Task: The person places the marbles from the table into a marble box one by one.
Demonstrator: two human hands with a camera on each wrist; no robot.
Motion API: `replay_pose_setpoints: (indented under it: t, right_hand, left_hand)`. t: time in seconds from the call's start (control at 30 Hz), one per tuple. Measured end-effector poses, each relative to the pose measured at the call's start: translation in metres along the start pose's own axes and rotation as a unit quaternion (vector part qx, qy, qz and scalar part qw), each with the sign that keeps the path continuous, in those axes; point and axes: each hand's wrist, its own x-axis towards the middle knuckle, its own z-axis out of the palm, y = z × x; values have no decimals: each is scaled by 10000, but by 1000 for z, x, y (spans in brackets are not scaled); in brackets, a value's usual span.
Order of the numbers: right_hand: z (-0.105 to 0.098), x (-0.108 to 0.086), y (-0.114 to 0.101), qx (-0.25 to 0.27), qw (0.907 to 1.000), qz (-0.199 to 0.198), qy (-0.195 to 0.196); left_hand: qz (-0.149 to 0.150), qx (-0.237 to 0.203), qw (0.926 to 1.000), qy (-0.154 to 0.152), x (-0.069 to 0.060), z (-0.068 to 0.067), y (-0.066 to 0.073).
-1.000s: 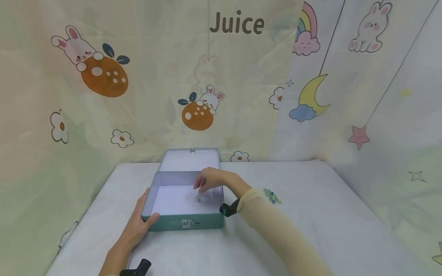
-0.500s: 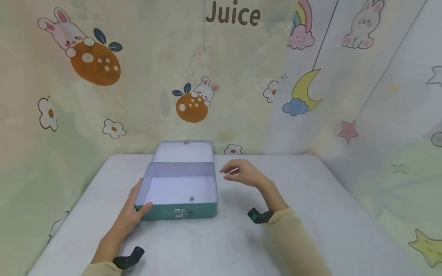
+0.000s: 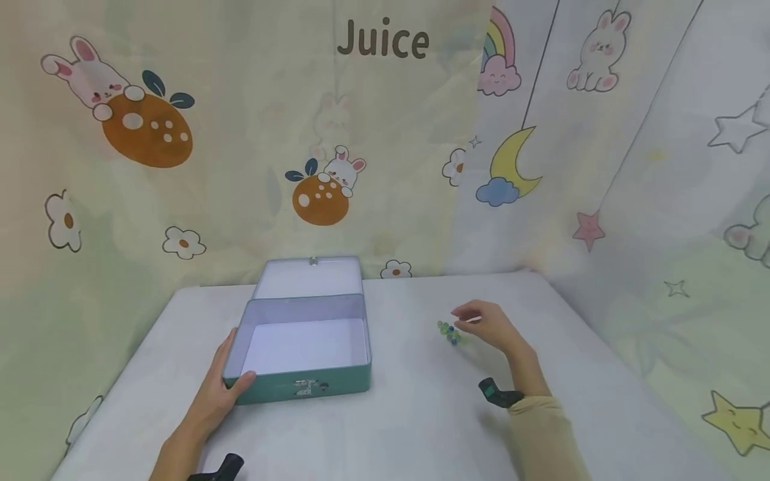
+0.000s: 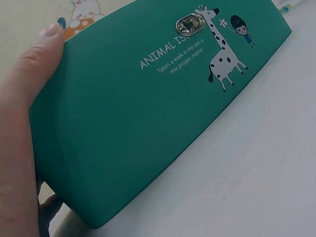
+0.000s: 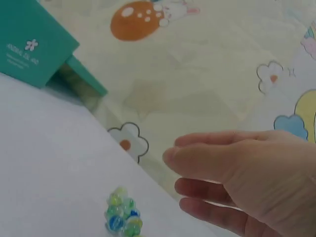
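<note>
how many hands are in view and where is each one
2: the left hand grips the green box at its near left corner; the right hand is beside the marbles, not touching them.

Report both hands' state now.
Left hand: holding the box at its side.
Right hand: open, nothing seen in its fingers, near the marbles.

One green box (image 3: 271, 389); marbles (image 5: 124, 212), too clustered to count; two hands (image 3: 213, 394) (image 3: 492, 327); two black wrist devices (image 3: 222, 469) (image 3: 500, 395); one table (image 3: 415, 401).
</note>
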Motion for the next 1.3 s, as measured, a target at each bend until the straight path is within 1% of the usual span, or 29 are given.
replay_pose_setpoints:
  t: [0.13, 0.17, 0.23, 0.3, 0.37, 0.47, 0.67, 0.7, 0.77, 0.9, 1.1, 1.3]
  right_hand:
    - [2, -5, 18, 27, 9999, 38, -93]
    - [3, -5, 21, 49, 9998, 121, -118]
    - [6, -5, 26, 58, 9992, 357, -172]
    - [8, -5, 30, 31, 9972, 728, -188]
    - [11, -4, 32, -89, 9942, 1045, -254]
    - [14, -4, 33, -247, 9913, 1249, -334]
    - [15, -5, 34, -504, 9913, 1158, -369]
    - [15, -6, 35, -550, 9918, 1095, -368]
    - [17, -6, 35, -574, 9917, 1093, -372]
    - [19, -5, 35, -582, 9925, 962, -473]
    - [19, -4, 31, -773, 9889, 1196, -436]
    - [16, -7, 29, -970, 9844, 1379, -494]
  left_hand:
    - [-22, -87, 9999, -45, -2, 1, -4]
    - [-44, -92, 9999, -55, -2, 1, -4]
    - [-82, -86, 9999, -93, -1, 0, -4]
    - [-99, -41, 9999, -132, 2, -1, -4]
    - [-103, -5, 9998, -147, 2, -3, -4]
    - [-48, 9, 9999, -146, 3, -5, -2]
    - [35, -3, 9999, -144, 4, -5, 3]
    - [41, -7, 9999, -147, 3, -4, 3]
    - [35, -17, 9999, -164, 2, -5, 3]
    - [33, 30, 9999, -119, -1, -7, 2]
    - [92, 127, 9998, -81, 4, -7, 5]
    - [42, -10, 9999, -101, 1, -2, 6]
